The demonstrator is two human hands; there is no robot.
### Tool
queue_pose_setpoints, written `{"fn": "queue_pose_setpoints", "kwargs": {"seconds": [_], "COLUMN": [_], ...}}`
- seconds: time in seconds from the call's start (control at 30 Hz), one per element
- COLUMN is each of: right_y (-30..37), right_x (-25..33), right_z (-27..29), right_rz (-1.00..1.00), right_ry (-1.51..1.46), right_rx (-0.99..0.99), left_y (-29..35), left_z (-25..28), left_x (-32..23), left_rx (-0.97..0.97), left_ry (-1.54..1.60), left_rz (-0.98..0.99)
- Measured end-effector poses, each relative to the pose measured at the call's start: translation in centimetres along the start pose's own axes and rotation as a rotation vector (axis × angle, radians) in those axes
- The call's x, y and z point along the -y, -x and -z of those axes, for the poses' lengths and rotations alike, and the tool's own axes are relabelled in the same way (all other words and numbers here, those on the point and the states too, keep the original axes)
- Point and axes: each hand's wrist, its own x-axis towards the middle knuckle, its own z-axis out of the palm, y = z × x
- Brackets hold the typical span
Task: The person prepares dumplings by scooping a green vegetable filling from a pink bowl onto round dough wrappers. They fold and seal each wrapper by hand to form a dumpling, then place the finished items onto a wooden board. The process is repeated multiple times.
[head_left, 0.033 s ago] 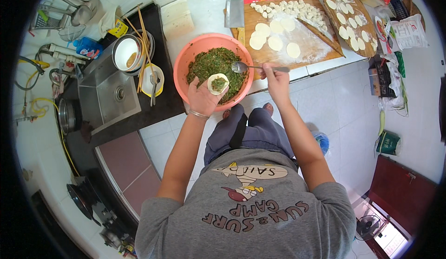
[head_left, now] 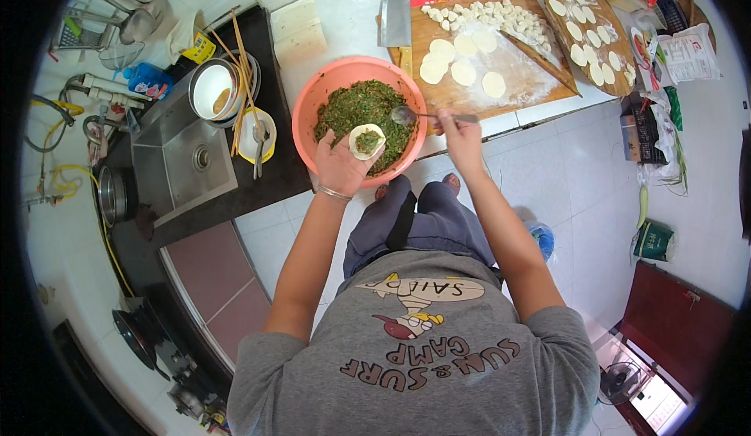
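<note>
On the fingers of my left hand (head_left: 341, 167) rests a round dumpling wrapper (head_left: 377, 140) with a small mound of green filling in its middle. This hand is over the near part of a pink basin (head_left: 303, 100), which holds chopped green filling (head_left: 360, 96). My right hand (head_left: 463, 140) grips the handle of a metal spoon (head_left: 404, 115) just beyond the basin's right rim. The spoon's bowl is at the right side of the filling. Flat wrappers (head_left: 463, 72) lie on a floured wooden board (head_left: 512, 104) farther right.
A cleaver (head_left: 395, 23) lies left of the board; small dough pieces (head_left: 501, 17) and a rolling pin (head_left: 540, 62) are on it. A round board (head_left: 559, 25) with wrappers is at far right. Left are a sink (head_left: 176, 158), stacked bowls (head_left: 211, 90) and chopsticks (head_left: 241, 84).
My right hand and the spoon have shifted slightly to the left. My left hand with the filled wrapper stays in place.
</note>
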Motion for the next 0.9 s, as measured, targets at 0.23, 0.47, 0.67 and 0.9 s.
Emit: {"fn": "queue_pose_setpoints", "kwargs": {"seconds": [0.23, 0.47, 0.67, 0.9], "right_y": [-0.3, 1.0, 1.9, 2.4], "right_x": [-8.5, -1.0, 8.8, 11.5], "right_z": [-1.5, 2.5, 3.9, 7.5], "right_rz": [-0.365, -0.587, 0.669, 0.75], "right_ry": [-0.017, 0.158, 0.527, 0.709], "right_rx": [-0.04, 0.194, 0.264, 0.316], "left_y": [0.2, 0.1, -1.2, -2.4], "left_z": [-2.8, -5.5, -7.8, -11.4], "left_x": [0.0, 0.7, 3.2, 6.4], "left_rx": [0.122, 0.194, 0.272, 0.327], "left_ry": [-0.019, -0.048, -0.079, -0.153], "left_rz": [0.049, 0.075, 0.244, 0.365]}}
